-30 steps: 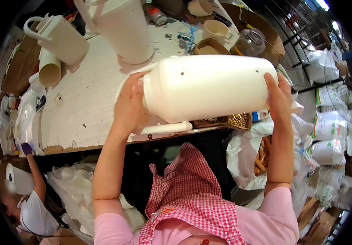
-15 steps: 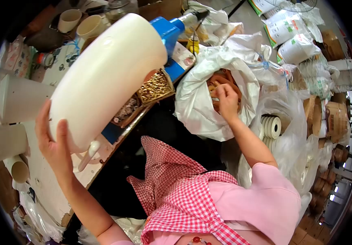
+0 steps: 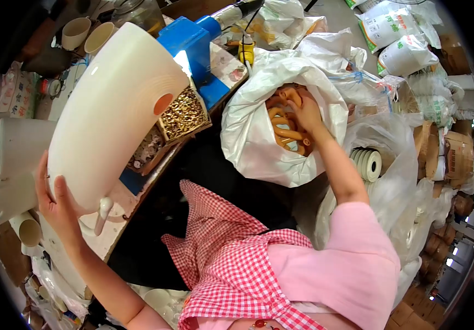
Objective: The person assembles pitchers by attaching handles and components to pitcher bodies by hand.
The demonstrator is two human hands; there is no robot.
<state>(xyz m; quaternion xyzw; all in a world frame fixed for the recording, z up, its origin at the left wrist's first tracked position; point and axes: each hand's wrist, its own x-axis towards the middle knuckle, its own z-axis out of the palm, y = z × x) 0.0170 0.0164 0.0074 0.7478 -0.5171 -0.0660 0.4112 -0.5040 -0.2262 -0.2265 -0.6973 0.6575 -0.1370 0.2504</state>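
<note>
A large cream-white plastic vessel (image 3: 105,110) lies tilted over the workbench, with a round orange-rimmed hole near its upper right end and a small white spout or handle piece at its lower end. My left hand (image 3: 58,203) holds the vessel's lower left end, thumb and fingers against its wall. Inside an open white sack (image 3: 248,137), my right hand (image 3: 305,113) has its fingers closed on one of several curved orange-brown tubes (image 3: 289,132). Part of its fingertips is hidden among them.
A box of small brass-coloured parts (image 3: 184,113) stands at the bench edge beside a blue machine (image 3: 187,47). White containers (image 3: 19,146) are at the left. A bag with white spools (image 3: 366,164) lies at the right, and printed sacks (image 3: 391,27) are farther back.
The view has swung right. My right hand has left the vessel and reached into the sack, closing on a tube. My left hand still holds the vessel, now tilted upward.
</note>
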